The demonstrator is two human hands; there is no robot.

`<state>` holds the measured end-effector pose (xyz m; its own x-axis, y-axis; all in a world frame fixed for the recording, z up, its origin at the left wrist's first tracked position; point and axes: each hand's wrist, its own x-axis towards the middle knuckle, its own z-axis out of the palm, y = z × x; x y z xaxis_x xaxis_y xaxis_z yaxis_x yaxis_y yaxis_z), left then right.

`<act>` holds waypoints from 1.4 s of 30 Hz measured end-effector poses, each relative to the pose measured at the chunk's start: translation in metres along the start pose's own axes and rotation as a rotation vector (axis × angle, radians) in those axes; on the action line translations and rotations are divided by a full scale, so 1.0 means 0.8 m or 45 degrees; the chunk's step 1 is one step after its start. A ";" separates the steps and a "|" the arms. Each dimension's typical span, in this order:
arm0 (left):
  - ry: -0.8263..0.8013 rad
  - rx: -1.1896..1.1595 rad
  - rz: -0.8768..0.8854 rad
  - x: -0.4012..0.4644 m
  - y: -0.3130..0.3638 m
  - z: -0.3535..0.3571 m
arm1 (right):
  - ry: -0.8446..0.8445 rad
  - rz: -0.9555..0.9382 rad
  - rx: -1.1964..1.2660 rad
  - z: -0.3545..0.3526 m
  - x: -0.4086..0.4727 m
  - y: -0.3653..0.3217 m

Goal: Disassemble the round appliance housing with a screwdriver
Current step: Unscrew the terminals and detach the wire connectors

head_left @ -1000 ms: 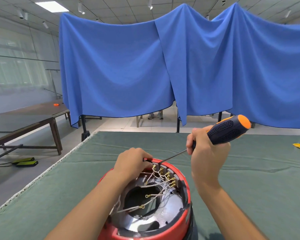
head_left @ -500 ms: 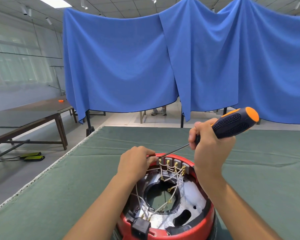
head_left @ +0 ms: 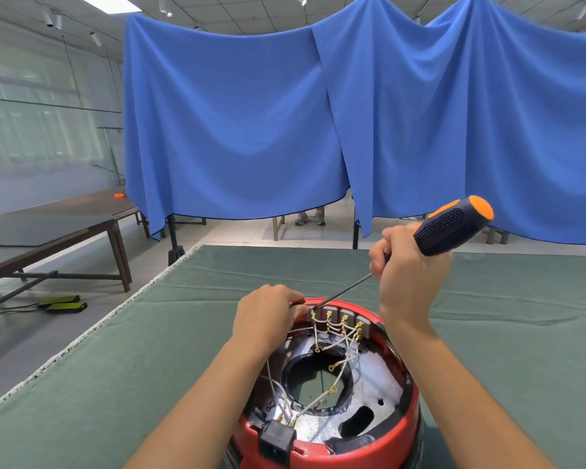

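Green felt-covered table point(head_left: 149, 350) in a big room, blue draped cloth backdrop point(head_left: 234, 130) behind it. Round red plastic appliance housing point(head_left: 403, 411) sits at the near edge of the table, open side up, internals exposed: white wires with brass ring terminals point(head_left: 332, 367), a row of grey terminal blocks point(head_left: 339, 314) along the far inner rim, black socket point(head_left: 276, 438) at the near rim. Left hand point(head_left: 268, 316) is curled over the far-left rim, fingers closed on it, likely bracing the housing against torque. Right hand point(head_left: 410, 265) is wrapped tightly around the black-and-orange-handled screwdriver point(head_left: 447, 228), held low near the shaft for control. Shaft slants down-left, tip at the leftmost terminal block just beside the left fingertips. Can't tell if the tip is seated in a screw. Judgement: terminal screw being worked; slip risk toward left fingers. Dark wooden side table point(head_left: 65, 231) well apart, left.
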<state>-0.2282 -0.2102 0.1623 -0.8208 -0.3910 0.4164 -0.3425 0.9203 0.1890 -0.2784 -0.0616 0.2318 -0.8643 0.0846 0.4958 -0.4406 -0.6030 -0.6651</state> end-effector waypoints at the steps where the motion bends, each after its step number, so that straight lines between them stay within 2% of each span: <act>1: 0.006 0.005 0.003 0.000 0.001 0.000 | 0.018 0.020 0.004 0.002 0.003 0.000; 9: 0.035 0.058 0.034 0.001 0.002 0.001 | 0.076 0.134 0.024 0.001 0.024 0.002; 26: 0.042 -0.030 0.054 -0.003 0.008 -0.001 | 0.027 -0.037 0.128 0.000 0.010 -0.007; 29: -0.042 -0.179 0.124 -0.006 0.010 0.000 | 0.003 -0.065 0.103 -0.001 0.010 -0.009; 32: -0.155 -0.239 0.064 -0.006 0.009 0.000 | 0.004 -0.078 0.093 -0.003 0.009 -0.011; 37: -0.171 -0.201 0.030 -0.007 0.015 -0.003 | -0.014 -0.090 0.068 -0.006 0.008 -0.011; 42: -0.161 0.102 0.045 -0.016 0.032 -0.016 | -0.013 -0.087 0.059 -0.007 0.007 -0.012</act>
<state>-0.2210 -0.1820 0.1731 -0.8825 -0.3582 0.3049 -0.3434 0.9336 0.1028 -0.2805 -0.0508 0.2375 -0.8301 0.1190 0.5448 -0.4864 -0.6324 -0.6029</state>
